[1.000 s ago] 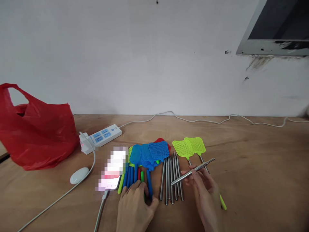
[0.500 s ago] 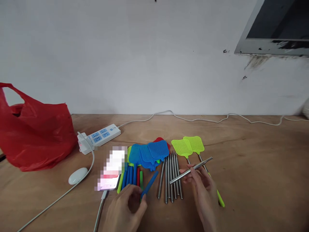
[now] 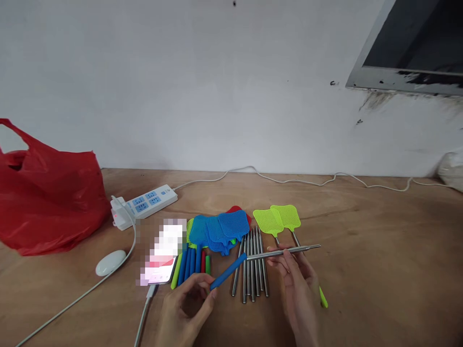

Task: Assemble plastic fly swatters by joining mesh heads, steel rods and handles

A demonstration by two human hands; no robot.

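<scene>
Our left hand raised a blue plastic handle to a thin steel rod
Pinched tight, the handle had left its row a second earlier; its tip touched the rod, clamped in our right hand above loose steel rods.

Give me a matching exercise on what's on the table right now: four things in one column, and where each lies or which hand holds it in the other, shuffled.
Things:
1. blue handle
2. lifted metal rod
3. red bag
4. lime-green swatters

Places:
A. held by the right hand
B. at the far left of the table
C. lying flat, just beyond the right hand
D. held by the left hand

Pairs: 1-D, 2-A, 3-B, 4-C.
</scene>
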